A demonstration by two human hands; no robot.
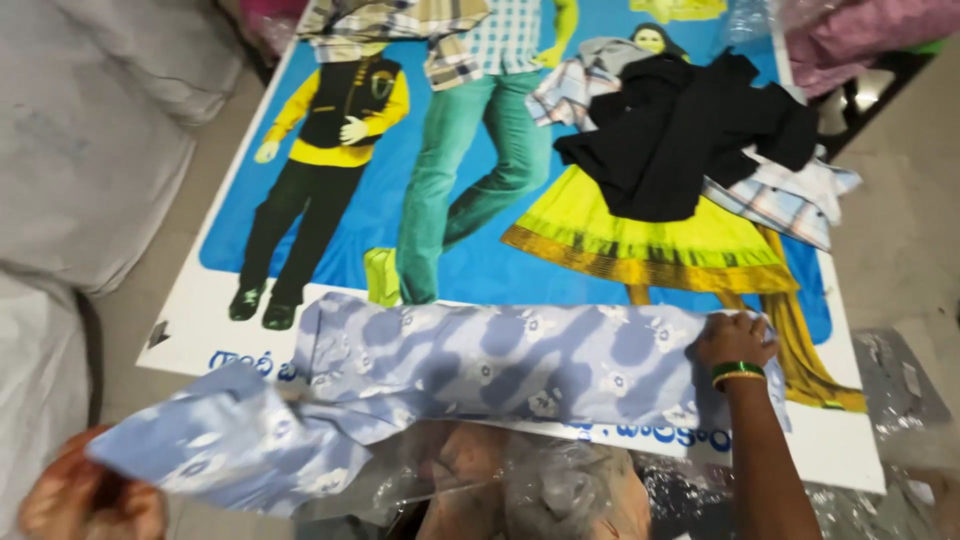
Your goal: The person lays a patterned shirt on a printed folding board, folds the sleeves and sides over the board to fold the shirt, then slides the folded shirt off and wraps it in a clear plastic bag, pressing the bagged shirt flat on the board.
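A light blue patterned shirt [480, 365] lies spread across the near edge of a large printed banner [480, 260] on the floor. My right hand [735, 340], with a green bangle at the wrist, presses down on the shirt's right end. My left hand [85, 495] is at the bottom left corner, blurred, gripping the shirt's sleeve end and holding it off the floor.
A black garment [690, 135] lies on a checked shirt [790, 200] at the banner's upper right. Another checked shirt [440, 35] lies at the top. Clear plastic bags [540, 490] crowd the near edge. White sacks [90, 130] stand at left; pink cloth [860, 30] at top right.
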